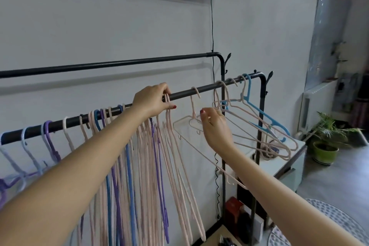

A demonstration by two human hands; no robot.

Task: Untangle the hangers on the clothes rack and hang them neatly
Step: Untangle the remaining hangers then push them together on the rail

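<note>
A black clothes rack has a lower rail (pixel 185 91) running from lower left up to the right. Many pink, purple and blue hangers (pixel 127 156) hang close together along its left and middle stretch. My left hand (pixel 152 100) pinches the hook of a pink hanger (pixel 169 124) on the rail. My right hand (pixel 216 126) holds the neck of another pink hanger (pixel 191 142), whose hook sits on the rail and whose body swings out sideways. Farther right, several pink hangers and a blue hanger (pixel 265 116) hang tangled together near the rail's end.
A higher rear rail (pixel 111 63) runs close to the wall. A white cabinet (pixel 287 164) stands behind the rack's right end, with a potted plant (pixel 325 146) on the floor beyond it. A black cable (pixel 212 26) hangs down the wall. A patterned round surface (pixel 329 219) lies lower right.
</note>
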